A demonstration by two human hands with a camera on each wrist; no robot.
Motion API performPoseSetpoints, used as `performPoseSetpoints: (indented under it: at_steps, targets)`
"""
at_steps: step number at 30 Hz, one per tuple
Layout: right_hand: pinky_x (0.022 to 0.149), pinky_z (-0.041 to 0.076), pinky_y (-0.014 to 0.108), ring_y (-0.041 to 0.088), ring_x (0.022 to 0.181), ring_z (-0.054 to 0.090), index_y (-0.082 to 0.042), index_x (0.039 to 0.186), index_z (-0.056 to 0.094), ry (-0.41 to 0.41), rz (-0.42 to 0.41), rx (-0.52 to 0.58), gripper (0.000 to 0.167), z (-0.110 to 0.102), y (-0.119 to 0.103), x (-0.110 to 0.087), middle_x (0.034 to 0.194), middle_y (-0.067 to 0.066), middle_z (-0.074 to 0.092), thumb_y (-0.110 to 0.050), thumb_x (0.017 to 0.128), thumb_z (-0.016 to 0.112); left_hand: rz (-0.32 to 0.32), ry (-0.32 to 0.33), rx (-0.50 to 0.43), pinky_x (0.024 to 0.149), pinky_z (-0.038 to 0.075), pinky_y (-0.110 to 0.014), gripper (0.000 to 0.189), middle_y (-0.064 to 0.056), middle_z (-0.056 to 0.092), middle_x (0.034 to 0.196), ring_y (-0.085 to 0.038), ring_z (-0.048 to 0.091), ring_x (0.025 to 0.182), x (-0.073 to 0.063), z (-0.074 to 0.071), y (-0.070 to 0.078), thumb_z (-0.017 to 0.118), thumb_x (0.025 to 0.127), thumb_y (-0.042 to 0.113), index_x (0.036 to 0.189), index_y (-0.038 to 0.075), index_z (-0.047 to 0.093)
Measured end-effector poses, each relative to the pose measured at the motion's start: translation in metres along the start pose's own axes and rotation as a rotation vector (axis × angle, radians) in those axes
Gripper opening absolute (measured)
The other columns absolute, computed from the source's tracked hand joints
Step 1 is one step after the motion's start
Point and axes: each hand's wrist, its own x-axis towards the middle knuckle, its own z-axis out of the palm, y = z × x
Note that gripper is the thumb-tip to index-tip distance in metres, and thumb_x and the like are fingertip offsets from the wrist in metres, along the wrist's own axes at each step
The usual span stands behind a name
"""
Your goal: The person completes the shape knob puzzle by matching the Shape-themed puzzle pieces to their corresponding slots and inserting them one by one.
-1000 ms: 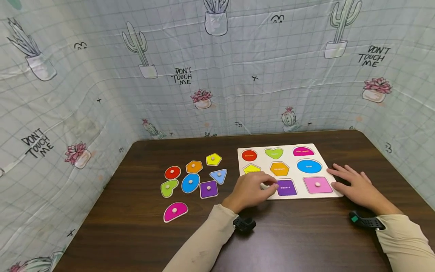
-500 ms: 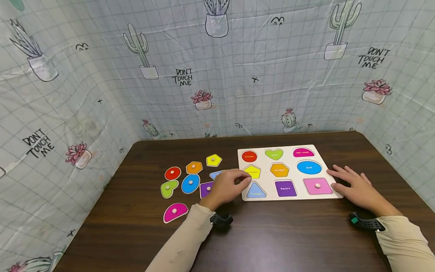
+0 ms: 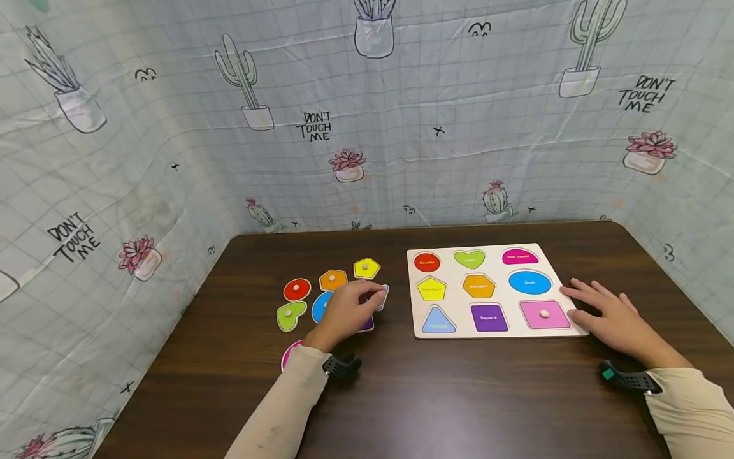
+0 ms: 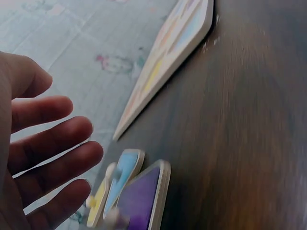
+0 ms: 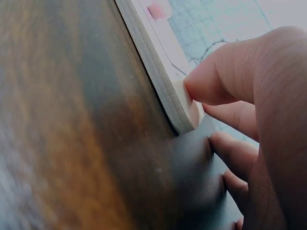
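Note:
My left hand (image 3: 344, 312) hovers over loose knobbed puzzle pieces, its fingertips near the light blue triangle piece (image 3: 385, 297). In the left wrist view the thumb and fingers stand apart with nothing between them, beside the triangle and the purple square piece (image 4: 141, 199). That hand partly covers the blue oval piece (image 3: 319, 306) and the square. My right hand (image 3: 613, 325) rests at the near right corner of the white puzzle board (image 3: 447, 273); in the right wrist view its thumb (image 5: 220, 79) touches the board's top. A pink rectangle piece (image 3: 533, 319) with a knob sits in the board.
Other loose pieces lie left on the dark wooden table (image 3: 447, 395): a red circle (image 3: 297, 289), green heart (image 3: 294, 315), orange hexagon (image 3: 332, 279), yellow pentagon (image 3: 367, 268) and a half-hidden magenta half round (image 3: 289, 354). A patterned cloth (image 3: 390, 127) hangs behind and beside the table.
My left hand has moved leftward from over the board to the loose pieces, uncovering the board's triangle and pentagon spaces. The right hand stays at the board's corner. The head view has shifted slightly.

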Motion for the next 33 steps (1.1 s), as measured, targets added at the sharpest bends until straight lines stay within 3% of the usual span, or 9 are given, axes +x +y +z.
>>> performPoseSetpoints:
  at_steps: [7, 16, 24, 33]
  targets:
    - [0.106, -0.007, 0.076, 0.058, 0.142, 0.015, 0.001, 0.143, 0.050, 0.003, 0.001, 0.014, 0.053, 0.000, 0.002, -0.001, 0.151, 0.035, 0.033, -0.029, 0.100, 0.059, -0.027, 0.024, -0.016, 0.091, 0.053, -0.040, 0.021, 0.001, 0.072, 0.108, -0.019, 0.065, 0.098, -0.009, -0.010, -0.010, 0.066, 0.097, 0.026, 0.110, 0.012, 0.077]
    - [0.106, -0.007, 0.076, 0.058, 0.141, 0.015, 0.002, 0.143, 0.050, 0.017, 0.004, 0.011, 0.052, -0.001, 0.002, -0.002, 0.150, 0.035, 0.034, -0.028, 0.101, 0.059, -0.041, 0.053, 0.072, 0.083, 0.054, -0.038, 0.019, 0.001, 0.072, 0.103, -0.017, 0.064, 0.092, -0.019, -0.020, -0.021, 0.068, 0.096, 0.024, 0.108, 0.012, 0.078]
    - [0.106, -0.006, 0.077, 0.058, 0.141, 0.016, 0.000, 0.143, 0.051, 0.006, 0.004, 0.007, 0.053, -0.002, 0.003, -0.002, 0.150, 0.034, 0.034, -0.029, 0.100, 0.059, 0.000, -0.020, 0.137, 0.089, 0.052, -0.041, 0.014, 0.001, 0.068, 0.106, -0.019, 0.063, 0.098, -0.023, -0.023, -0.030, 0.073, 0.092, 0.018, 0.105, 0.014, 0.077]
    - [0.106, -0.006, 0.077, 0.058, 0.142, 0.015, 0.001, 0.144, 0.050, 0.008, 0.007, 0.002, 0.053, -0.002, 0.004, -0.002, 0.151, 0.034, 0.033, -0.029, 0.101, 0.059, 0.045, -0.049, 0.201, 0.092, 0.051, -0.043, 0.018, -0.001, 0.068, 0.110, -0.023, 0.064, 0.104, -0.023, -0.024, -0.032, 0.076, 0.089, 0.021, 0.106, 0.013, 0.077]
